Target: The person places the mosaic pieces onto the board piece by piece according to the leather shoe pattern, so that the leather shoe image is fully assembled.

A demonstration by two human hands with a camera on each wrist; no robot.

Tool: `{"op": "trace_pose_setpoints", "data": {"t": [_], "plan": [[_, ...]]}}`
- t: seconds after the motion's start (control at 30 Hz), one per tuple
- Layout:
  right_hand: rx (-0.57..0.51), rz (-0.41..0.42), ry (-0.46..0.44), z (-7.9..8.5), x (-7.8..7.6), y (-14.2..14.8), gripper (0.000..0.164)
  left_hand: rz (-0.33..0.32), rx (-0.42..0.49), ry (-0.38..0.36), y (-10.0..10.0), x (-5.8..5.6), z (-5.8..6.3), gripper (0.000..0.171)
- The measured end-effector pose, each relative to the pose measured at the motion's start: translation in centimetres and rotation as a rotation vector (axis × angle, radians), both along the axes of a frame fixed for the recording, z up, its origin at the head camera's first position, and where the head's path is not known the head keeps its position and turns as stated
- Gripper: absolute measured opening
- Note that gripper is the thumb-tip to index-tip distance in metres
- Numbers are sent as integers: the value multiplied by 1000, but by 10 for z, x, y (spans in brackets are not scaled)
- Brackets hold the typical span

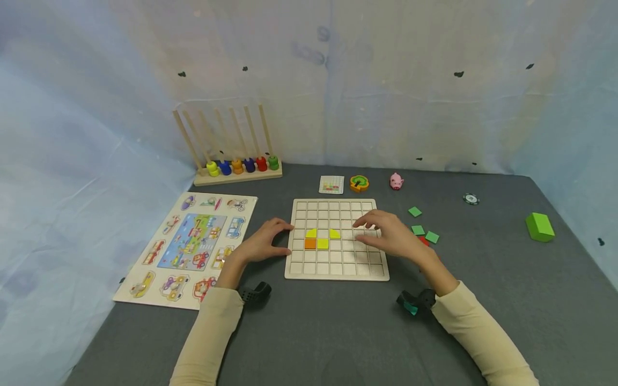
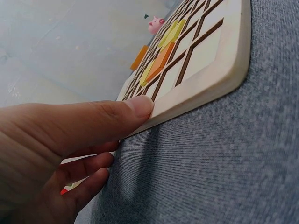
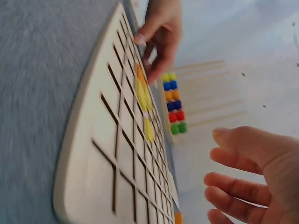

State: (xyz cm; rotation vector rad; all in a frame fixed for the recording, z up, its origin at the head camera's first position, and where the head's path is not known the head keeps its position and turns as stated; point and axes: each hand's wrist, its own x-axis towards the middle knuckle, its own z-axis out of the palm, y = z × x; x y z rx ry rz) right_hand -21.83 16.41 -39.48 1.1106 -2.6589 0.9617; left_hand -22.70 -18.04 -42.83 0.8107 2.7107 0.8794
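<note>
A pale wooden grid board (image 1: 338,271) lies flat in the middle of the table. On it sit an orange square (image 1: 310,244), a yellow square (image 1: 322,244) and two yellow pieces with cut corners, one left (image 1: 311,234) and one right (image 1: 335,234). My left hand (image 1: 263,241) rests at the board's left edge, its thumb (image 2: 140,106) touching the rim and its other fingers loosely bent beside it. Over the right part of the board hovers my right hand (image 1: 388,233), fingers apart and gently curved. In the right wrist view nothing is between its fingers.
Right of the board lie several green squares (image 1: 417,230) and a red piece (image 1: 424,240), partly hidden. Behind it are a pattern card (image 1: 331,185), a tree piece (image 1: 359,183) and a pig (image 1: 396,181). A picture puzzle (image 1: 193,241), peg stand (image 1: 238,178), chip (image 1: 471,199) and green block (image 1: 539,227) surround these.
</note>
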Motion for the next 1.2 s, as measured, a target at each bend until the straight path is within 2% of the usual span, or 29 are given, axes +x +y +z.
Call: {"op": "trace_pose_setpoints", "data": {"t": [0.33,0.5,0.77,1.2], "plan": [[50,-81,-4,7,9,38,29,-5,3,-4,-1,-1,-3,58],[41,-128,-11,8,9,52,30,-1,2,-7,-1,-1,-2,58],[13,-180,-24,5,3,71,30,-2,-3,-7,0,-1,-3,57],[29,-277,22,-3,-5,96,29,4,-5,-20,-1,-1,-2,57]]}}
